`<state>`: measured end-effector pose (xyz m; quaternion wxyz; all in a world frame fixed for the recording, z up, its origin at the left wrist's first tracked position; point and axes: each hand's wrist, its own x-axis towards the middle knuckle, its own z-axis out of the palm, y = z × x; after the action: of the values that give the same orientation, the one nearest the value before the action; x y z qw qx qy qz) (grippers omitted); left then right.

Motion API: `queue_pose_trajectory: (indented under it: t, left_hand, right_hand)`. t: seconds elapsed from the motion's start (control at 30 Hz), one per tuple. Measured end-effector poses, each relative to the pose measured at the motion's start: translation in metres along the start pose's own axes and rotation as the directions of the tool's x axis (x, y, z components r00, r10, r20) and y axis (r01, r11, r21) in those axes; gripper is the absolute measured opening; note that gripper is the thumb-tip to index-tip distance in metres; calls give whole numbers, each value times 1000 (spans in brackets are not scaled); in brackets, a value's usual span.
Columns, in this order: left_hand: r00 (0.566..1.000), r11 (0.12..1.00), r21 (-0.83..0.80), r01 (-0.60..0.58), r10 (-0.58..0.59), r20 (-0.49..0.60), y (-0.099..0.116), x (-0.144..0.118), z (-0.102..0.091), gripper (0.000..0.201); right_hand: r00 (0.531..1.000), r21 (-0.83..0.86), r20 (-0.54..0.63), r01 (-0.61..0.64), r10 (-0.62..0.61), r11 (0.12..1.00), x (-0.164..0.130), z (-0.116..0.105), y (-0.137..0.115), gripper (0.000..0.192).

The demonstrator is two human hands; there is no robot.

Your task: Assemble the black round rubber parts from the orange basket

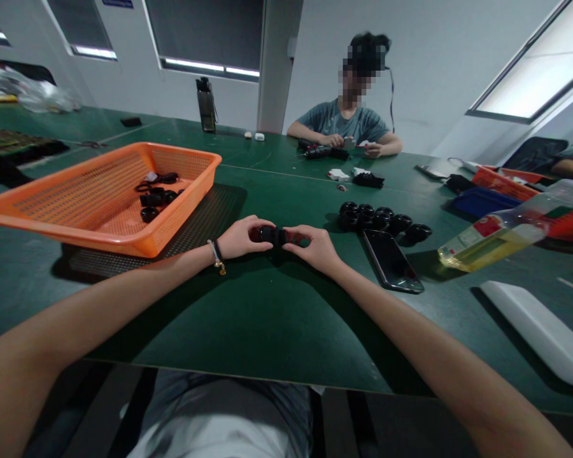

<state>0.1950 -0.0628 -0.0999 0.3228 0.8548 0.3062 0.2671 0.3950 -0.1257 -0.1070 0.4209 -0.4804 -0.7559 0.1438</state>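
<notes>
Both hands meet over the middle of the green table, at a small black cylindrical part (pixel 268 235). My left hand (pixel 242 236) is closed round its left end, thumb in front. From the other side, my right hand (pixel 314 247) pinches the right end, which looks like a narrower black piece; whether it is separate from the rest I cannot tell. Several similar black round parts (pixel 382 219) stand grouped on the table to the right. An orange basket (pixel 165 236) at the left has a few more black parts (pixel 155 202) and a dark cable in it.
Near my right arm lie a phone (pixel 392 259), a tilted clear bottle with yellow liquid (pixel 496 238) and a white block (pixel 537 324). Across the green table (pixel 267 318) a person (pixel 348 124) sits by a power drill (pixel 318 151). A dark bottle (pixel 205 105) stands at the back.
</notes>
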Motion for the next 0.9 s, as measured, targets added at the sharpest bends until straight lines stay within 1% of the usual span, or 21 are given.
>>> queue_pose_trajectory:
  t: [0.1, 0.17, 0.23, 0.3, 0.43, 0.57, 0.7, 0.9]
  left_hand:
    - [1000, 1000, -30, 2, -2, -9, -2, 0, 1, 47]
    - [1000, 993, -114, 10, -11, -9, -4, 0, 3, 54]
    - [1000, 984, -176, 17, -20, -14, -5, 0, 4, 56]
    - [999, 986, -166, 19, -24, -27, -5, 0, 4, 52]
    - [998, 994, -103, 39, -44, -50, -3, 1, 2, 48]
    - [998, 987, -154, 43, -51, -45, -2, 2, 1, 47]
    - [998, 976, -209, 58, -65, -26, -3, 2, 2, 48]
    - [997, 971, -232, 64, -72, -28, -3, 3, 2, 47]
  right_hand:
    - [1000, -9, -6, 22, -22, 1000, 0, 0, 0, 28]
    - [1000, -14, -13, 18, -18, 1000, 0, 0, 1, 26]
    - [1000, -17, -20, 5, -6, 1000, 0, 0, 1, 26]
    - [999, -6, -31, -13, 13, 1000, 0, 1, 1, 27]
    - [999, 72, -40, -32, 35, 997, 0, 2, 0, 32]
    - [998, 61, -41, -39, 42, 997, -1, 3, 1, 28]
    - [998, 55, -42, -38, 40, 998, -1, 4, 4, 28]
    - [998, 49, -39, -50, 52, 998, 0, 3, 2, 26]
